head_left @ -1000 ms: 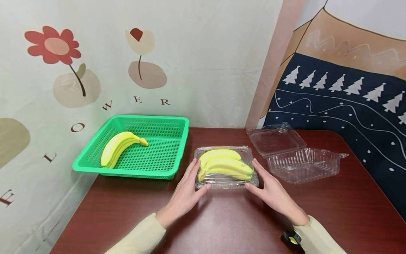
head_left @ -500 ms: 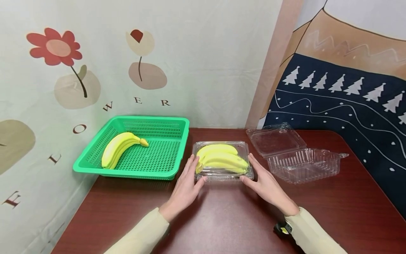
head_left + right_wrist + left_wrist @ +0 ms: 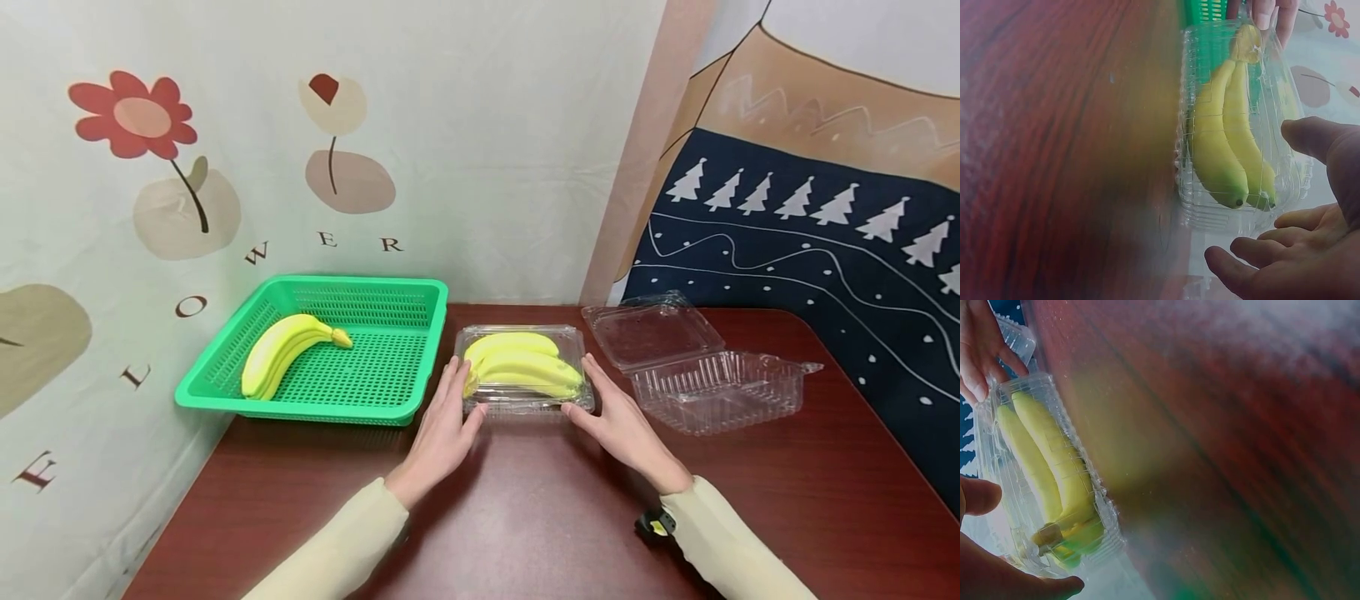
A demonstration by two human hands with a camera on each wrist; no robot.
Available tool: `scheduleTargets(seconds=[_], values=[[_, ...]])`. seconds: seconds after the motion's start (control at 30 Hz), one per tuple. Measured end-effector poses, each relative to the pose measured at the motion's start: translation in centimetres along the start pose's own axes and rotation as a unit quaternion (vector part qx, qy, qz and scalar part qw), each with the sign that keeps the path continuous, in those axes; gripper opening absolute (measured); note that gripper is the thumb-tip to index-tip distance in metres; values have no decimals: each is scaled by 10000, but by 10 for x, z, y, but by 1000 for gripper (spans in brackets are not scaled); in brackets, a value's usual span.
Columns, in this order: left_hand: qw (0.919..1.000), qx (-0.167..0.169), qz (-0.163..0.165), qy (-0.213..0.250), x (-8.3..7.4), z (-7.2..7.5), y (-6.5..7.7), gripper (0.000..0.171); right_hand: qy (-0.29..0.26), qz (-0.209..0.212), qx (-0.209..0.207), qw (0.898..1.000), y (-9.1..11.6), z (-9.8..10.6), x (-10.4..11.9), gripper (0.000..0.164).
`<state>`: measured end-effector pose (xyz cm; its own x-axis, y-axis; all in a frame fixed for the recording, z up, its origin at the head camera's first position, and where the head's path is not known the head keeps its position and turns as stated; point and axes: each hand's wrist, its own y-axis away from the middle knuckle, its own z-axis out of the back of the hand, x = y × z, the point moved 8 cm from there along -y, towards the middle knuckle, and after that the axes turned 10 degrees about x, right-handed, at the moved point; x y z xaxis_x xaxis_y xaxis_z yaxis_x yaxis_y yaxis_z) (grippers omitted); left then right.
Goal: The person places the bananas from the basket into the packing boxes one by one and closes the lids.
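A clear plastic clamshell box [image 3: 522, 402] with its lid down sits mid-table, and inside it lies a bunch of bananas [image 3: 525, 371]. My left hand [image 3: 442, 433] is at the box's left side, fingers extended along it and thumb by the near corner. At the opposite side, my right hand [image 3: 624, 429] has its fingers straight and its thumb at the near right corner. In the right wrist view, the stem end of the bananas [image 3: 1219, 137] points toward the left hand. The left wrist view also shows the box [image 3: 1088, 469] between both hands.
A green plastic basket [image 3: 408, 410] with another banana bunch [image 3: 281, 354] stands on the left. On the right, a second clamshell box [image 3: 716, 396] lies with its lid raised backward. Printed cloth [image 3: 510, 150] hangs behind the brown table [image 3: 525, 517].
Both hands and the filled box have moved away from me across the table, slightly to the left. The basket and the other box keep their places.
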<state>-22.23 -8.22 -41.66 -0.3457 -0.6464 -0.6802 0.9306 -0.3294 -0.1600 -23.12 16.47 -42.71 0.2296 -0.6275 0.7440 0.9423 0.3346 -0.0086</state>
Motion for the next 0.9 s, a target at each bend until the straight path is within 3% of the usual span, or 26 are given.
scheduleTargets(seconds=[0.27, 0.63, 0.9], values=[[9996, 128, 237, 75, 2, 0, 4, 78, 37, -46, 58, 10000, 0, -2, 0, 91], [9952, 148, -726, -642, -31, 17, 29, 77, 380, 7, -172, 9991, 19, 6, 10, 88], [9908, 35, -1056, -843, -39, 39, 42, 76, 785, 342, -433, 9954, 27, 5, 30, 86]])
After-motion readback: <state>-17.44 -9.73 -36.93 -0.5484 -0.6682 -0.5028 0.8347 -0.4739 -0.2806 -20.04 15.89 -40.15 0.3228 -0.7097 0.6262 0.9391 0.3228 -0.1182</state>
